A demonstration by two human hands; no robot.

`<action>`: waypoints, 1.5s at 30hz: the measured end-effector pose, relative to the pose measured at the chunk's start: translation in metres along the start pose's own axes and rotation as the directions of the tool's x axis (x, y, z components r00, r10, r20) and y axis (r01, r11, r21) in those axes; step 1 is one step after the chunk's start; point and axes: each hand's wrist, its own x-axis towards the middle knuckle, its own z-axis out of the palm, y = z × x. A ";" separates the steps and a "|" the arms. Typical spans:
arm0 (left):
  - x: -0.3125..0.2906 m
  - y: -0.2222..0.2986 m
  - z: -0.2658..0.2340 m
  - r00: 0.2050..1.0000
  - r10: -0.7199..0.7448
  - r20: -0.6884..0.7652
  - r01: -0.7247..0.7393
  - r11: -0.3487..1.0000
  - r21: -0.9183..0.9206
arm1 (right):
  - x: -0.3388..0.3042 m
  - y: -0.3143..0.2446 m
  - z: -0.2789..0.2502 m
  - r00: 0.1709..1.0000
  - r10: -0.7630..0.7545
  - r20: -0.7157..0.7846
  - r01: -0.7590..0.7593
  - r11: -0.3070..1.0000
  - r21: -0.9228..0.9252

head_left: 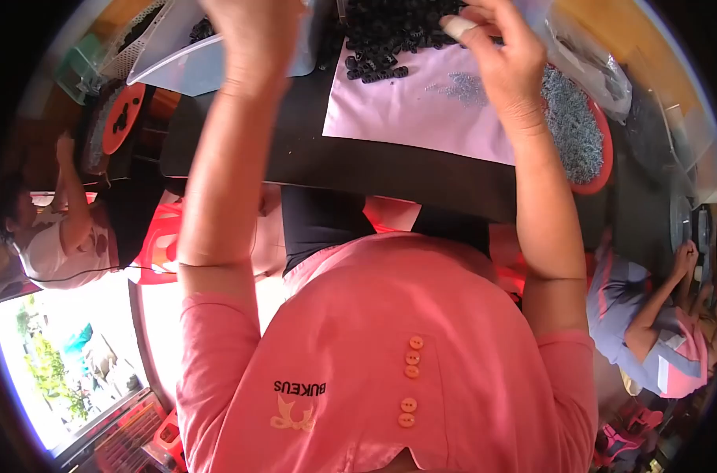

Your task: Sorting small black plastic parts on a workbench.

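My left hand (256,20) is over a translucent plastic bin (193,69); the upper edge of the view cuts off its fingers. Beside a heap of small black plastic parts (394,27), my right hand (510,59) has its thumb and fingers drawn together, with white tape (458,28) wrapped round one digit. Whatever lies between the fingertips is too small to make out. The black parts rest on a pale pink sheet (406,118), where small grey-blue pieces (461,88) are scattered near my right wrist. To the right, a red tray (603,158) holds many such grey-blue pieces (570,130).
The dark table (311,162) has its near edge just ahead of my body. Clear plastic bags (591,59) lie beyond the red tray. One person (67,236) sits at the left by a red plate (124,118); another person (658,339) works at the right.
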 end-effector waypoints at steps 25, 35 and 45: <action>-0.067 -0.120 0.034 0.579 0.175 0.796 -0.807 0.268 0.527 | -0.009 0.034 0.001 0.820 -0.052 0.570 0.371 0.806 -0.460; -0.064 -0.124 0.034 0.628 0.253 0.736 -0.771 0.330 0.545 | -0.015 0.051 0.016 0.800 -0.064 0.597 0.442 0.735 -0.514; -0.052 -0.092 0.030 0.621 -0.545 0.563 0.705 0.703 -0.097 | -0.016 0.047 0.015 0.792 -0.022 0.610 0.456 0.687 -0.566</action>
